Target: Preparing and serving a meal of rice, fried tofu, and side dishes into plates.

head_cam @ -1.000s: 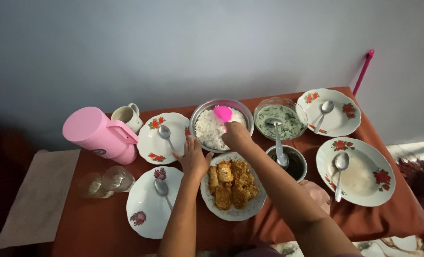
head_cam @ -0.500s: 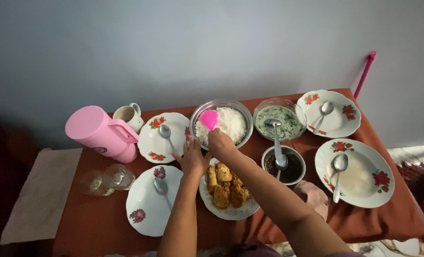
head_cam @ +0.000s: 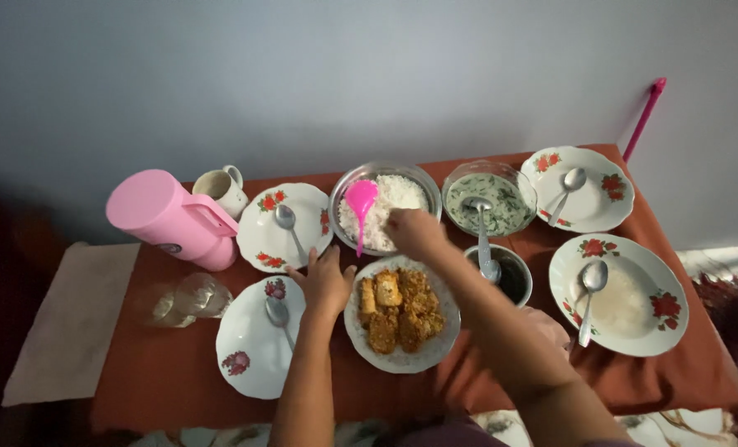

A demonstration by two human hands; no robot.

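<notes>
My left hand [head_cam: 324, 283] lies flat with fingers spread on the rust-red tablecloth [head_cam: 162, 372], between two flowered plates and a plate of fried pieces [head_cam: 400, 313]. My right hand [head_cam: 414, 232] hovers over the near rim of a metal bowl of white rice [head_cam: 398, 192]. It holds nothing I can see. A pink rice scoop [head_cam: 360, 201] rests in the bowl, its handle hanging over the near rim, a little left of my right hand and apart from it.
Flowered plates with spoons lie at left [head_cam: 303, 217], near left [head_cam: 249, 356], far right [head_cam: 597, 207] and right [head_cam: 634, 323]. A glass bowl of green soup [head_cam: 506, 211], a small dark bowl [head_cam: 514, 281], a pink jug [head_cam: 170, 219], a mug [head_cam: 220, 186] and glasses [head_cam: 183, 298] stand around.
My right hand carried the pink scoop to the left side of the rice bowl, let go of it and drew back right. My left hand slid slightly nearer.
</notes>
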